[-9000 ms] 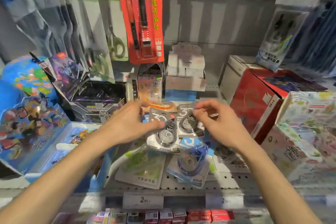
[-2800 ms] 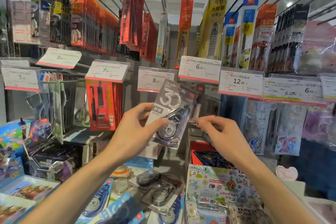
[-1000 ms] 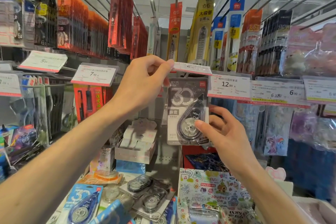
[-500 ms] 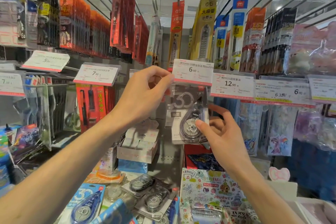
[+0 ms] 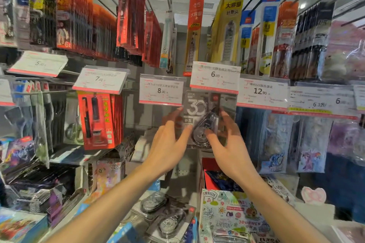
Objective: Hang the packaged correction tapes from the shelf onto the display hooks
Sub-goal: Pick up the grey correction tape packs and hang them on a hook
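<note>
Item: grey correction-tape pack, long axis vertical, hanging under the 6.00 price tag, flanked by my left hand and right hand, both equally near, fingers loosely spread at its edges; grip blurred, I cannot tell

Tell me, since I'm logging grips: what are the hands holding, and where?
Both hands, left hand and right hand, touch the hanging correction tape pack at its lower side edges; blur hides any firm grip.
</note>
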